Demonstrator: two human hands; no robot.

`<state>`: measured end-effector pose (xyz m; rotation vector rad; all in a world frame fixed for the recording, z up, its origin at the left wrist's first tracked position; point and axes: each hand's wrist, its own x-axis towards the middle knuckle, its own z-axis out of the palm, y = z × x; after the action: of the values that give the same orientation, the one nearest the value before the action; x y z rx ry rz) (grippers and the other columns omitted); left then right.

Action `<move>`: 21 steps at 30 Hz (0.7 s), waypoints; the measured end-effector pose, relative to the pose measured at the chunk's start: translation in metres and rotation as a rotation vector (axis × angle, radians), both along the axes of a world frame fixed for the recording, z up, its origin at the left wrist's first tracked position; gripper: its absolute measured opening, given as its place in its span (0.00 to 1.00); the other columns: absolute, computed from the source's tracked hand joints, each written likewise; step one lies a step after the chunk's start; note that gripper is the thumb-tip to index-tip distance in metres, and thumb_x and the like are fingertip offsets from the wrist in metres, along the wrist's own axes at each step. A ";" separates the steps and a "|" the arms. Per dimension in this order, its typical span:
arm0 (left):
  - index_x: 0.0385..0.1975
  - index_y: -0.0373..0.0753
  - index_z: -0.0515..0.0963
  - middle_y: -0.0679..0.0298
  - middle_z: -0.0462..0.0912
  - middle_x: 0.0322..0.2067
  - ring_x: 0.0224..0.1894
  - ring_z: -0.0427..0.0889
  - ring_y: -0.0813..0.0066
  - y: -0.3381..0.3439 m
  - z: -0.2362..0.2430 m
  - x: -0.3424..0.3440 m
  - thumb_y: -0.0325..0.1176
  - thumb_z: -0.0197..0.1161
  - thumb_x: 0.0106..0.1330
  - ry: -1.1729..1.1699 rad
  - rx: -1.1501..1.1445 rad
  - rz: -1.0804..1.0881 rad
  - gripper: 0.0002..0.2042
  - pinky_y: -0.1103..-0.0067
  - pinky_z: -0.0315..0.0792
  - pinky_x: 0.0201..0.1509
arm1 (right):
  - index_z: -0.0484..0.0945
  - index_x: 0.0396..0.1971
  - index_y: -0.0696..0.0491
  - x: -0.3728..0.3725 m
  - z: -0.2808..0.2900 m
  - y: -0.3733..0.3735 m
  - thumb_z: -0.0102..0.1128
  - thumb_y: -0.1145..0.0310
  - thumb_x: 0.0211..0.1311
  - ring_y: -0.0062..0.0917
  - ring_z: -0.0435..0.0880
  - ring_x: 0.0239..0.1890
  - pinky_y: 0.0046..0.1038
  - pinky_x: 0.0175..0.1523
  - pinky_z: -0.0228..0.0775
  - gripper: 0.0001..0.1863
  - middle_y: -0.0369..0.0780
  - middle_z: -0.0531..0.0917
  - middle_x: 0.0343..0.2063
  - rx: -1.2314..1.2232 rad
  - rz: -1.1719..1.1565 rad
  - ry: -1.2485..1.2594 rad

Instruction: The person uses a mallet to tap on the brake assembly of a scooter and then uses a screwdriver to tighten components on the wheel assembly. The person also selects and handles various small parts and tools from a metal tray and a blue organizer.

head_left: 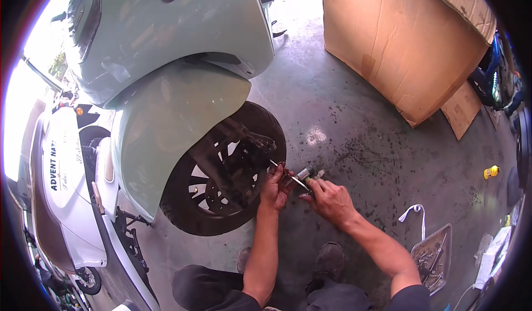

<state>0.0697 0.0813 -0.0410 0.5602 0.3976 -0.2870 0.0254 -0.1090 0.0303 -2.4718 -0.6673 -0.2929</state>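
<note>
A light green scooter's front wheel [223, 214], with a black tyre, stands turned in front of me under its front fender [172, 108]. My left hand [272, 190] is closed beside the tyre's right edge, around a small part that its fingers mostly hide. Across to my right hand [334, 201] runs a thin, shiny metal rod [300, 183]. The right fingers and thumb are closed at the rod's lower end. Just above the rod, between the hands, shows a short silvery cylinder [303, 173]; which hand holds it, I cannot tell.
A large cardboard box [382, 45] stands at the far right. A tray of metal tools [435, 261] lies near my right elbow, with a white strap [413, 214] above it. Farther right is a yellow bottle [491, 172]. A white scooter [72, 183] stands at left.
</note>
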 end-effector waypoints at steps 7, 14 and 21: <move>0.39 0.43 0.76 0.69 0.80 0.31 0.38 0.81 0.73 -0.001 0.000 0.001 0.35 0.56 0.69 0.010 -0.018 0.006 0.05 0.67 0.81 0.41 | 0.70 0.21 0.54 0.006 -0.014 0.004 0.57 0.64 0.62 0.36 0.78 0.19 0.36 0.24 0.70 0.13 0.41 0.75 0.17 0.100 0.001 -0.056; 0.38 0.44 0.79 0.71 0.82 0.32 0.37 0.82 0.74 -0.007 0.003 -0.001 0.36 0.57 0.68 0.006 0.030 -0.007 0.06 0.68 0.78 0.44 | 0.69 0.17 0.57 -0.004 -0.034 0.032 0.51 0.65 0.66 0.43 0.75 0.17 0.38 0.22 0.63 0.17 0.47 0.71 0.12 0.505 -0.317 0.019; 0.40 0.43 0.77 0.69 0.81 0.34 0.39 0.81 0.73 -0.002 0.001 -0.003 0.35 0.56 0.69 -0.024 0.043 0.014 0.06 0.68 0.79 0.46 | 0.73 0.18 0.58 -0.010 -0.026 0.038 0.45 0.56 0.71 0.21 0.69 0.15 0.30 0.22 0.61 0.24 0.39 0.73 0.11 0.781 -0.484 0.501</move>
<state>0.0662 0.0793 -0.0403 0.6020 0.3852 -0.2588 0.0151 -0.0709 0.0043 -1.7886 0.2407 -0.0717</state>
